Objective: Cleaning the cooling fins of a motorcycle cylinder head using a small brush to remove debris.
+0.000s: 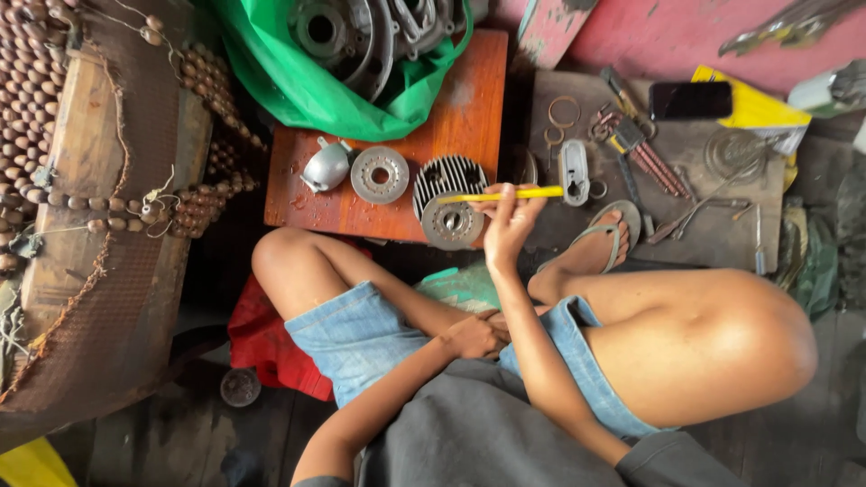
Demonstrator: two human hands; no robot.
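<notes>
Though level, stick (501,194) in right hand (510,227)

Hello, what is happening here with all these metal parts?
A person sits low before a small red-brown board that carries engine parts. The right hand holds a yellow tool level over a finned cylinder with a round disc leaning against it. The left hand rests in the lap. A grey disc and a silver cover lie beside them on the board.
</notes>
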